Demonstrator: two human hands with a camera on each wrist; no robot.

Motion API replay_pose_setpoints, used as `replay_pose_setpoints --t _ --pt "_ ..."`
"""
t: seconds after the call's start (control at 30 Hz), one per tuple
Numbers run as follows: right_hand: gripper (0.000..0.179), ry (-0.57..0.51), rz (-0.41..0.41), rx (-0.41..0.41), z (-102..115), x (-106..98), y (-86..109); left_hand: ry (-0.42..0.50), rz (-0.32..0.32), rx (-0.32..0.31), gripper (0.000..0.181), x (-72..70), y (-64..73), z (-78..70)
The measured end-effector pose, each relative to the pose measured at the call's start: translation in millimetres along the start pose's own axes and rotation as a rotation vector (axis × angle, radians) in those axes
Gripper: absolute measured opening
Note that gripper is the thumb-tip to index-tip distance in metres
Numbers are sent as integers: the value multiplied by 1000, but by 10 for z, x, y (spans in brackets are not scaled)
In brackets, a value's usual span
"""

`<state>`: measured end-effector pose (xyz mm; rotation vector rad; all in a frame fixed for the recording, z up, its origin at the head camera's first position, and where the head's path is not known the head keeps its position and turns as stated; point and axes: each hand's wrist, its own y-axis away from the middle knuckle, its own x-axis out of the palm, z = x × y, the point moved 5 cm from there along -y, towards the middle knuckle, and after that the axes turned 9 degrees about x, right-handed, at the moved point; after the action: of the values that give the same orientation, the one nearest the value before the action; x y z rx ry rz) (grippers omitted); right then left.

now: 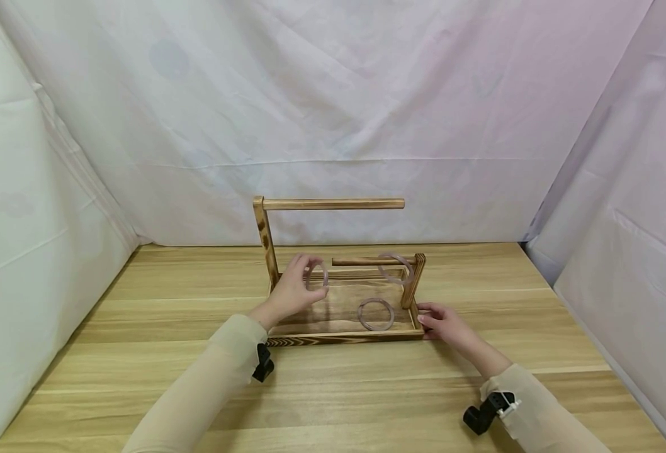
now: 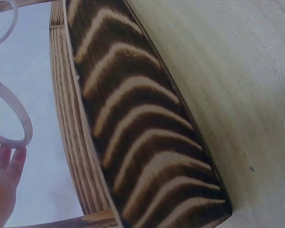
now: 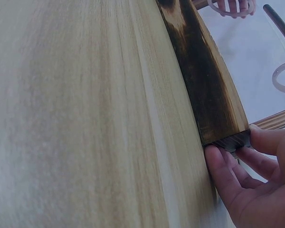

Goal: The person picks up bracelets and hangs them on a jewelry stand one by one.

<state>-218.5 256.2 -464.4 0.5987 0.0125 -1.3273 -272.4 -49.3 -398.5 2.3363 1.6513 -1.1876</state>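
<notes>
A pale purple translucent bangle (image 1: 326, 275) is pinched between the thumb and fingers of my left hand (image 1: 294, 288), above the left part of a wooden rack's tray (image 1: 344, 338). My right hand (image 1: 445, 324) grips the tray's front right corner. In the right wrist view, the thumb is at the upper edge of the tray's end, with the fingers (image 3: 223, 173) against its side. A second bangle (image 1: 410, 272) hangs on the lower bar (image 1: 355, 261), near its post. Another bangle (image 1: 392, 313) is in the right part of the tray.
From a tall post (image 1: 266, 236) at the rack's left, the upper bar (image 1: 333, 204) runs rightward to a free end. The lower bar's short post (image 1: 414, 283) stands at the right. A white curtain (image 1: 333, 126) hangs behind the wooden table (image 1: 333, 390).
</notes>
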Motion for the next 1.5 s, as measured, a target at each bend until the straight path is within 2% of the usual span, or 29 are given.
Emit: replay_pose_setpoints --t 0.17,0.53,0.9,1.17,1.5 --pt "46 3 10 -9 -3 6 -7 4 -16 19 52 -15 -2 -13" --pt "46 -6 9 -11 15 4 9 36 -36 -12 52 -72 -32 -119" --pt "47 1 24 -15 17 10 24 71 -51 69 49 -75 -104 -204" --pt "47 -3 24 -18 16 2 16 83 -35 95 48 -56 -159 -281" --pt "47 -3 26 -16 6 2 12 75 -27 98 50 -44 -210 -314"
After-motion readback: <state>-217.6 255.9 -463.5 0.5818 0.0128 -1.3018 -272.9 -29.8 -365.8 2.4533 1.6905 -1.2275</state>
